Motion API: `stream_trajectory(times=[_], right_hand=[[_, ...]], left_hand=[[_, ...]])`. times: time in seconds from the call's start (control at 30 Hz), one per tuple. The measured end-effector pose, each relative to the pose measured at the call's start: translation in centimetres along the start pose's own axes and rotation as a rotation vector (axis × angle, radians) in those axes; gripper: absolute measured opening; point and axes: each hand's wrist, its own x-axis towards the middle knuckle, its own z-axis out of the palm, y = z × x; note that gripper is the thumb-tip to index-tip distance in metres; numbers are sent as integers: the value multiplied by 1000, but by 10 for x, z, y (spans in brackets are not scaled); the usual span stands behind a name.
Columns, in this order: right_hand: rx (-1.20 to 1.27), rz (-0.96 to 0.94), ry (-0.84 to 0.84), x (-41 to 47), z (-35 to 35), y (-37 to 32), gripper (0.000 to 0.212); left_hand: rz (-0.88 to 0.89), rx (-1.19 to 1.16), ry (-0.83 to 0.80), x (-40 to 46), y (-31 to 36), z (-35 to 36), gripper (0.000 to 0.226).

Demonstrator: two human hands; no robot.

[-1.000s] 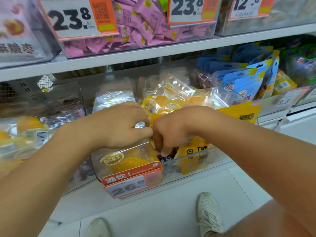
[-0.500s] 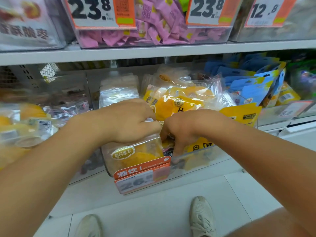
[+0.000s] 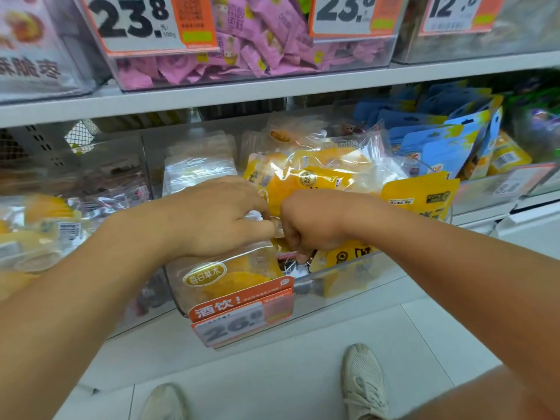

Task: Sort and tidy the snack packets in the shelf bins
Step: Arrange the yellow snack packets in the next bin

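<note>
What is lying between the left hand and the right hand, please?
In the head view, a small crinkled piece of clear packet plastic shows between the left hand and the right hand; otherwise they nearly meet.

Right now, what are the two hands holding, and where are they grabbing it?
Both hands grip clear snack packets in the front bin. The left hand pinches a packet's top edge; the right hand curls over the next packet's top, its fingers hidden.

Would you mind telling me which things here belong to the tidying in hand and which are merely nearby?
In the job:
- left hand, gripping a clear packet
- right hand, curled on yellow packets
- the clear bin holding them

Merely nearby:
- pink sweets on the upper shelf
- blue pouches
- orange price tag
- white shoes
</note>
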Motion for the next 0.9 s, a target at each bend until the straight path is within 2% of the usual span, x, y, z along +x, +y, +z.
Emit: stream_trajectory(times=[0.1, 0.2, 0.27, 0.33, 0.4, 0.47, 0.5, 0.6, 0.63, 0.7, 0.77, 0.83, 0.9], right_hand=[[117, 39, 151, -7, 2, 7, 18], [248, 93, 241, -15, 2, 14, 20], [513, 156, 318, -21, -3, 19, 17], [867, 231, 417, -26, -8, 22, 14], [1084, 236, 467, -30, -11, 22, 14], [1246, 212, 508, -29, -11, 22, 18], [1314, 189, 538, -28, -11, 21, 20], [1443, 95, 609, -23, -13, 16, 12], [1448, 90, 613, -22, -14, 14, 10], [1341, 167, 545, -24, -17, 12, 15], [1054, 249, 274, -27, -16, 12, 23], [747, 174, -23, -27, -13, 4, 16], [353, 81, -151, -19, -9, -6, 20]], left_hand=[[-8, 15, 5, 1, 6, -1, 45], [-33, -4, -57, -2, 12, -8, 79], [-39, -29, -70, -2, 12, -8, 86], [-62, -87, -69, -1, 12, -6, 104], [-126, -255, -30, -2, 13, -6, 117], [-188, -513, 113, -2, 14, -8, 114], [-218, -629, 214, 0, 10, -9, 104], [-307, -783, 419, 0, 2, -9, 40], [-336, -781, 438, 1, -3, -7, 28], [-362, -701, 465, 1, -4, -5, 22], [-325, -573, 515, -4, 2, -7, 23], [-288, -491, 569, -8, 8, -9, 23], [-239, -438, 574, -10, 10, -9, 24]])
